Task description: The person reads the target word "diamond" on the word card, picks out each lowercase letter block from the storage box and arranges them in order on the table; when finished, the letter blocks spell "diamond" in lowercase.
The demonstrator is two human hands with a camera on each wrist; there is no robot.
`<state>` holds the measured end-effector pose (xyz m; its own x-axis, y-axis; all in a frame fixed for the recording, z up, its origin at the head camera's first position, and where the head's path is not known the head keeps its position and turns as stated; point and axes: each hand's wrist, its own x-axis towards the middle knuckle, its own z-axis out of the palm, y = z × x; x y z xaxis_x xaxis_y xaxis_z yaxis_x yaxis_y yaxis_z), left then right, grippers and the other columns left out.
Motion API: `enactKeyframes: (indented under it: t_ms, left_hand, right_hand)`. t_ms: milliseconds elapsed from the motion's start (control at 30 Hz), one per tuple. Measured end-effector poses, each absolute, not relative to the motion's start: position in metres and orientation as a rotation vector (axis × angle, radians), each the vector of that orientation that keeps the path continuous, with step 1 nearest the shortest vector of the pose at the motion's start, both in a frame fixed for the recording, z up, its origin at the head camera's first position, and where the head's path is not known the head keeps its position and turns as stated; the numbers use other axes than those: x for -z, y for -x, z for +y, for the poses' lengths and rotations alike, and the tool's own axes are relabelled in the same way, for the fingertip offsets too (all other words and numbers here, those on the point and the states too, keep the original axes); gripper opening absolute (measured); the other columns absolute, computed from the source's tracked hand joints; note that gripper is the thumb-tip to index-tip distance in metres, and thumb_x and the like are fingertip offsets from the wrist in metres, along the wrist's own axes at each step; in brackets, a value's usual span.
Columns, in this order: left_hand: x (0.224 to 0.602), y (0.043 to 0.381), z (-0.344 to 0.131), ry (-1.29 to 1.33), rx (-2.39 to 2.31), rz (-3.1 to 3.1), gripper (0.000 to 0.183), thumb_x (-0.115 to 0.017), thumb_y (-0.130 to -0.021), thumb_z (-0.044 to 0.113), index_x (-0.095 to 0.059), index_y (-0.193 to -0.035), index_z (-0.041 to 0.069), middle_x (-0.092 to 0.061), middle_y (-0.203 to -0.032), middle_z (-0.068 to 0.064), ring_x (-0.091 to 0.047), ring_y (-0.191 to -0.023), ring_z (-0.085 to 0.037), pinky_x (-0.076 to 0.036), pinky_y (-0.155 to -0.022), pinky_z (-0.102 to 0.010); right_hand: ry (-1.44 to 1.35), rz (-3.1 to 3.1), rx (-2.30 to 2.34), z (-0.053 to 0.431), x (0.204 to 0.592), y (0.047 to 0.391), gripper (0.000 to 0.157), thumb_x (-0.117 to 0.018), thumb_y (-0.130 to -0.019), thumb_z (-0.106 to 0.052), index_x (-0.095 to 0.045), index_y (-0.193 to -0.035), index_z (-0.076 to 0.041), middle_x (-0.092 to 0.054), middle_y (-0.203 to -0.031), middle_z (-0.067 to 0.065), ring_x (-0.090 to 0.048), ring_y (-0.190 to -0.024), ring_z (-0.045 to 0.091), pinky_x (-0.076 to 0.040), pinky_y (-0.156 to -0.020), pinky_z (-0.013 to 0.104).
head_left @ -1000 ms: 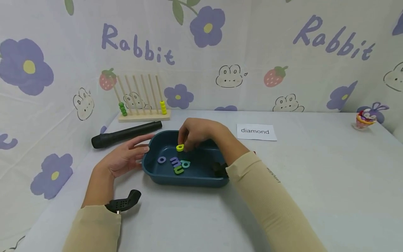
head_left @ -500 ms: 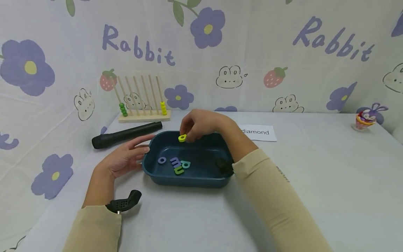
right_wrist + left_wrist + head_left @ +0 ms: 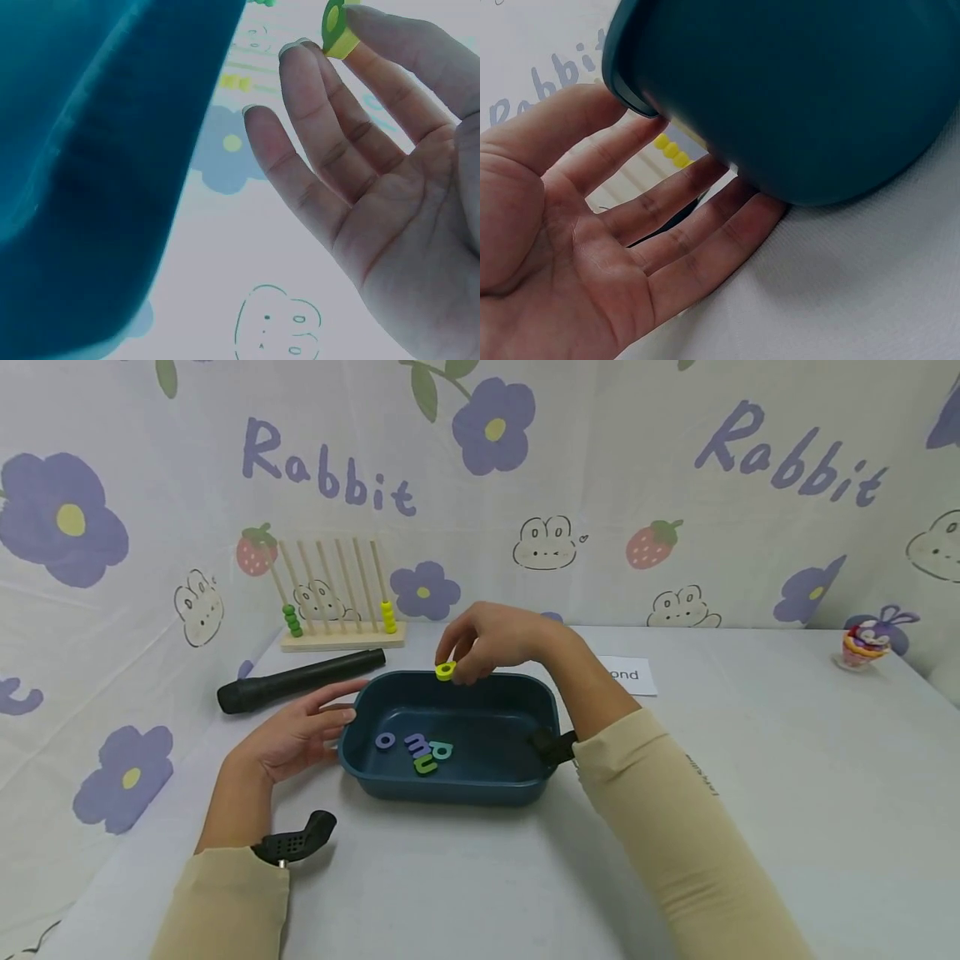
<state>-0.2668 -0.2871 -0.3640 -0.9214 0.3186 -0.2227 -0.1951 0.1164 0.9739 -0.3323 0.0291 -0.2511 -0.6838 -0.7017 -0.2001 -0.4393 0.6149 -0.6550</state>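
My right hand (image 3: 491, 642) pinches a small yellow toy letter (image 3: 446, 671) between thumb and fingertip, over the far rim of a dark blue tray (image 3: 450, 792). In the right wrist view the letter (image 3: 339, 30) shows its round hole, and the other fingers extend loosely beside it. My left hand (image 3: 303, 733) stays at the tray's left end, fingers spread and nearly straight, their tips against its outer wall (image 3: 795, 97). Inside the tray lie a purple ring-shaped letter (image 3: 386, 741), purple m-shaped pieces (image 3: 417, 744), a teal letter (image 3: 442, 750) and a green n-like letter (image 3: 425, 764).
A black microphone (image 3: 300, 681) lies behind my left hand. Farther back stands a wooden bead abacus (image 3: 343, 639). My right forearm partly covers a white printed card (image 3: 637, 677). At the far right sits a small cupcake-like figurine (image 3: 864, 645).
My right hand has lifted the yellow letter from inside the tray, moving away and slightly right to the far rim. The left hand keeps its place.
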Motion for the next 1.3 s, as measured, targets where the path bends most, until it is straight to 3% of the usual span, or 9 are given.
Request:
enactKeyframes:
  t_ms: [300,800,1133,1300]
  left_hand:
    - [0.363,0.269,-0.288,-0.136,-1.859,2.017,0.06,-0.062,-0.105,0.025,-0.038,-0.159,0.025,-0.048,-0.154,-0.007,-0.061,-0.122,-0.021,-0.055,-0.097,-0.04]
    - [0.366,0.262,-0.288,-0.13,-1.836,2.017,0.061,-0.062,-0.105,0.027,-0.036,-0.161,0.026,-0.047,-0.156,-0.008,-0.06,-0.124,-0.021,-0.054,-0.099,-0.042]
    - [0.365,0.263,-0.287,-0.135,-1.853,2.006,0.06,-0.062,-0.105,0.026,-0.038,-0.159,0.026,-0.055,-0.148,-0.002,-0.062,-0.122,-0.02,-0.055,-0.098,-0.041]
    - [0.363,0.264,-0.286,-0.148,-1.843,2.024,0.06,-0.062,-0.105,0.028,-0.038,-0.159,0.027,-0.051,-0.152,-0.005,-0.061,-0.123,-0.021,-0.055,-0.099,-0.041]
  right_hand:
    - [0.885,2.449,0.788,0.044,0.244,0.328,0.031,-0.073,-0.088,-0.014,-0.074,-0.119,-0.016,-0.073,-0.11,0.007,-0.068,-0.098,0.031,-0.058,-0.091,0.042]
    - [0.909,2.459,0.754,0.062,0.243,0.308,0.03,-0.073,-0.091,-0.016,-0.074,-0.12,-0.016,-0.072,-0.111,0.007,-0.069,-0.095,0.024,-0.057,-0.088,0.038]
    - [0.925,2.565,0.693,0.084,0.237,0.291,0.028,-0.073,-0.09,-0.017,-0.075,-0.118,-0.017,-0.071,-0.109,0.005,-0.064,-0.106,0.024,-0.056,-0.087,0.039]
    - [0.883,2.616,0.706,0.101,0.235,0.287,0.029,-0.074,-0.09,-0.016,-0.074,-0.119,-0.018,-0.071,-0.108,0.004,-0.065,-0.105,0.024,-0.057,-0.085,0.037]
